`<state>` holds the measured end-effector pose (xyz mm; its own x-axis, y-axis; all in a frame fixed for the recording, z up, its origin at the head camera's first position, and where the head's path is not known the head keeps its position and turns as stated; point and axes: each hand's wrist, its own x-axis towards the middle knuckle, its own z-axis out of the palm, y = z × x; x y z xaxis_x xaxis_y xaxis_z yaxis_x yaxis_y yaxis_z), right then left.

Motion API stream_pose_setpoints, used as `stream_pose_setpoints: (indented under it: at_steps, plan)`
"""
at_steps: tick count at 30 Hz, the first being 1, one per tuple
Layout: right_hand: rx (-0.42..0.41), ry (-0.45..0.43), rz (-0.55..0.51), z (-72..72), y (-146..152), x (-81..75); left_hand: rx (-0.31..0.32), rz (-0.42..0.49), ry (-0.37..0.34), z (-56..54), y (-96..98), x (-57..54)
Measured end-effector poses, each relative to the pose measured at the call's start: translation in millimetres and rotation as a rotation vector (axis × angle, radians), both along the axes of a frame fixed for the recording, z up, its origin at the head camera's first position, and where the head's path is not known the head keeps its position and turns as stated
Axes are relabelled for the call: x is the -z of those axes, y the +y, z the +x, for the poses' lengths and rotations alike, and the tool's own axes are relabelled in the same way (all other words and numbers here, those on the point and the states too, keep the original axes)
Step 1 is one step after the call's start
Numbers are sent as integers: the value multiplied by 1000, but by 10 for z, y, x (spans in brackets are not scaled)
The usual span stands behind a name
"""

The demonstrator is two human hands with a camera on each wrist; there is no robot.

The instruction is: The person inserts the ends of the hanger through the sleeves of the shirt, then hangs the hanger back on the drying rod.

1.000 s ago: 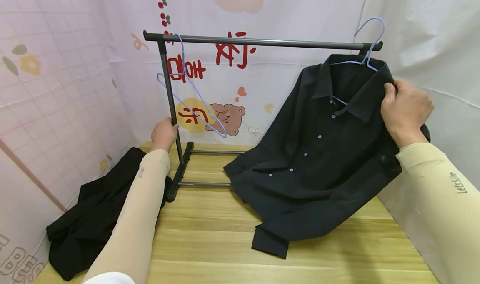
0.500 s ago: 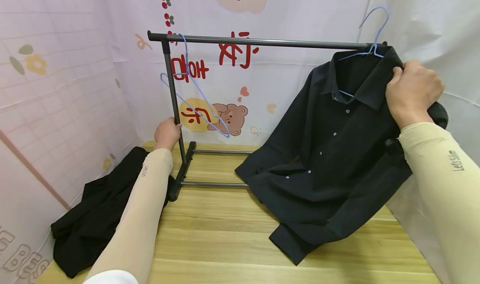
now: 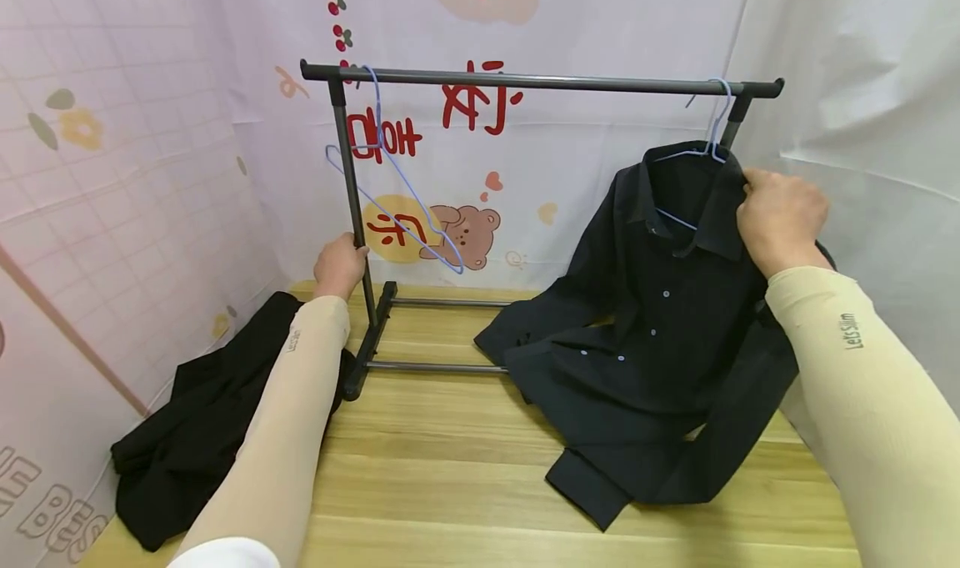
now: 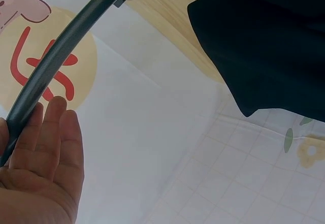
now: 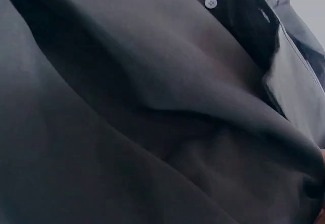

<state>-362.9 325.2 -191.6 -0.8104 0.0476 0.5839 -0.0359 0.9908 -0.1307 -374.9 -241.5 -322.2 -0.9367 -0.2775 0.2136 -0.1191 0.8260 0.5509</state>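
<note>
The right hand (image 3: 783, 222) pinches the black shirt (image 3: 697, 376) near its collar (image 3: 722, 218). The shirt is on a blue hanger (image 3: 713, 138) (it hooks over the bar (image 3: 540, 81)). The left hand (image 3: 340, 265) holds the rack post (image 3: 351, 184).

Dark grey cloth shirt (image 5: 167, 82) fills most of pic, w/ folds thru ctr. Small round white button (image 5: 210, 2) upper R, grey cloth collar (image 5: 295, 74) R edge, sliver of bare hand (image 5: 321, 218) lower R.
</note>
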Motion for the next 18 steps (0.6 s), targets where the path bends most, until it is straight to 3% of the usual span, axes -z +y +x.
stream_pose_setpoints:
  at_steps: [5, 18]
  plan:
    - [10, -30, 29, -6, 40, 18, 3, 2, -1, 26, 9, -10]
    - [-16, 15, 8, 27, 32, 136, 3, 5, 2, 2, 8, 5]
